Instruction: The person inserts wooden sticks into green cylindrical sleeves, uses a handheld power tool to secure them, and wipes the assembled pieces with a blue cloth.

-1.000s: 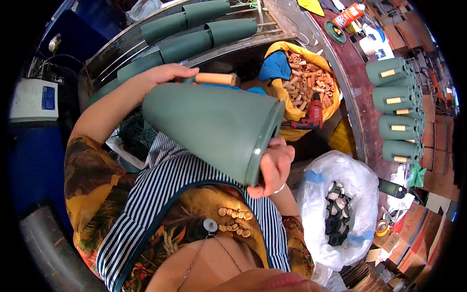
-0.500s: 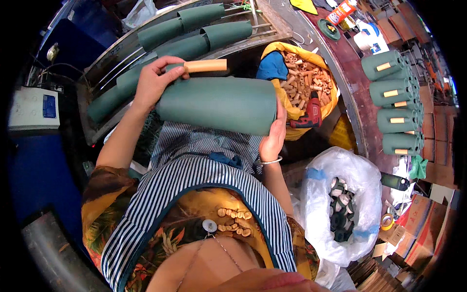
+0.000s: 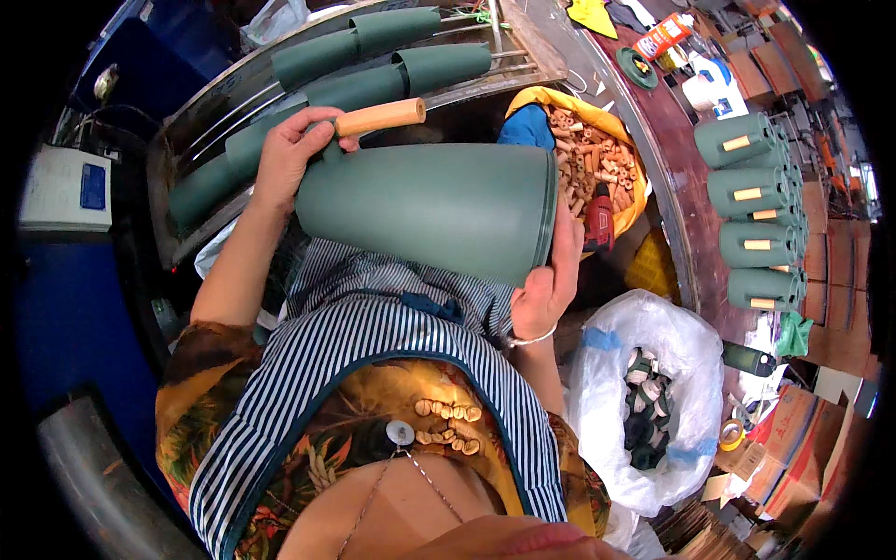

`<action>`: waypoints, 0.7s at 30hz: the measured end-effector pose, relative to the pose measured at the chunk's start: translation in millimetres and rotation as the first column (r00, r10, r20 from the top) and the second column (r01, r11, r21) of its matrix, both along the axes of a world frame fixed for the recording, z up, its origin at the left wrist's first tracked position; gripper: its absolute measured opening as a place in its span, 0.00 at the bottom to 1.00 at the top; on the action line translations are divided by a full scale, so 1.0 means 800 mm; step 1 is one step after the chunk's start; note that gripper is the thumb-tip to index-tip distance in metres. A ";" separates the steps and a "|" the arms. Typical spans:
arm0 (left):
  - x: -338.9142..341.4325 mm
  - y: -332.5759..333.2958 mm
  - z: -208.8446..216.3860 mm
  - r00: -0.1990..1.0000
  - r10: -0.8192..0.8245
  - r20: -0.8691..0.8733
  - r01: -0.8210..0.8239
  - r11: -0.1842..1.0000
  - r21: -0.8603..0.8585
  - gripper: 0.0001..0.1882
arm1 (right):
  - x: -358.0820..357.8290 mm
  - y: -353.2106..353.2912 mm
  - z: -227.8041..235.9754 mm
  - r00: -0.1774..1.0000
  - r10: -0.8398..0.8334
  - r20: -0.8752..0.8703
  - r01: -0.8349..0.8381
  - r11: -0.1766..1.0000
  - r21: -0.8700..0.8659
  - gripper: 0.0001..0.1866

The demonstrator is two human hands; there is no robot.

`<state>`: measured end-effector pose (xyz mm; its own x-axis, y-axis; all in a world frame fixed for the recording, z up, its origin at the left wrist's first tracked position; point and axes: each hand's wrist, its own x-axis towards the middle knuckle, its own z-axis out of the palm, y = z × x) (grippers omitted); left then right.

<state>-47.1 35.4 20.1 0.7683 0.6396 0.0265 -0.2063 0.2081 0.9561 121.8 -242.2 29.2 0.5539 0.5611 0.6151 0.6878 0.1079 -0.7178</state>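
Note:
A green tapered jug (image 3: 420, 210) lies sideways across my lap, a pale wooden handle (image 3: 381, 118) sticking out from its upper left. My left hand (image 3: 301, 152) is closed round the spot where the handle joins the narrow end, thumb on top. At the wide right end, my right hand (image 3: 551, 271) supports the rim, its fingers along the edge and the thumb against the side. Behind the right hand, a red power drill (image 3: 599, 219) rests by a yellow sack (image 3: 532, 96) full of short wooden tubes (image 3: 597, 159).
Several green cylinders (image 3: 355, 89) lie on rods in a wooden frame (image 3: 527, 42) beyond my hands. Several green jugs with wooden handles (image 3: 747, 194) stand on the dark red table (image 3: 691, 177) at the right. A clear plastic bag (image 3: 691, 373) of small dark and white parts sits nearer.
The jug has turned so its handle tilts up and its wide end sits lower and nearer. My right hand has shifted right and down along the rim.

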 end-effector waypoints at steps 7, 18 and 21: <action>0.022 0.024 -0.003 0.878 -0.411 -0.246 0.308 0.878 -0.367 0.15 | -0.027 -0.028 0.030 0.887 0.223 0.403 -0.254 0.967 0.024 0.29; 0.026 0.032 0.017 0.945 -0.280 -0.171 0.274 0.960 -0.058 0.20 | -0.001 -0.031 0.024 0.756 0.354 0.551 -0.350 0.930 -0.117 0.22; 0.005 0.000 0.055 0.996 0.077 0.040 -0.085 0.786 0.612 0.17 | 0.015 -0.001 -0.004 0.985 0.126 -0.115 -0.126 0.992 0.005 0.28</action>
<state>-43.0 35.7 63.9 0.7111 0.5457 0.4433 -0.2081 -0.4389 0.8741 133.5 -242.8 25.7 0.5454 0.6321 0.5504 0.5818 0.1871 -0.7915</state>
